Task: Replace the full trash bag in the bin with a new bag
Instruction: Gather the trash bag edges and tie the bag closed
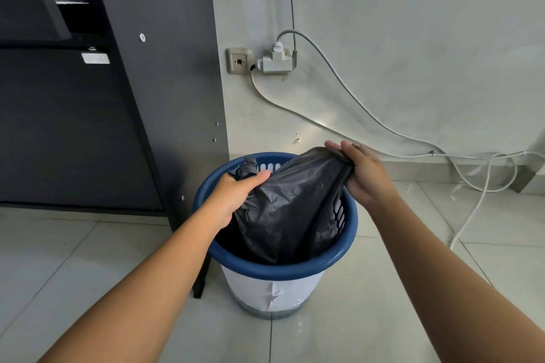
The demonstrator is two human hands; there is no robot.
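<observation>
Lifting the black trash bag (290,206) out of the blue-rimmed bin (274,270), apparently: left hand (236,196) clenched on one gathered corner, right hand (364,175) pinching the other, bulk still inside. Next, likely: pulling straight up, clear of the rim. Pale tiled floor (383,303), grey wall, trailing white cables (472,183), dark cabinet (103,112) alongside.

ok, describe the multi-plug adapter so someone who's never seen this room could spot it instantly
Start at the dark cabinet panel on the left, then move right along the grey wall, well above the blue-rimmed bin. There a cream wall socket plate sits, with the blocky pale multi-plug adapter directly to its right. Unlike the flat plate, it juts out, with white plugs in it.
</observation>
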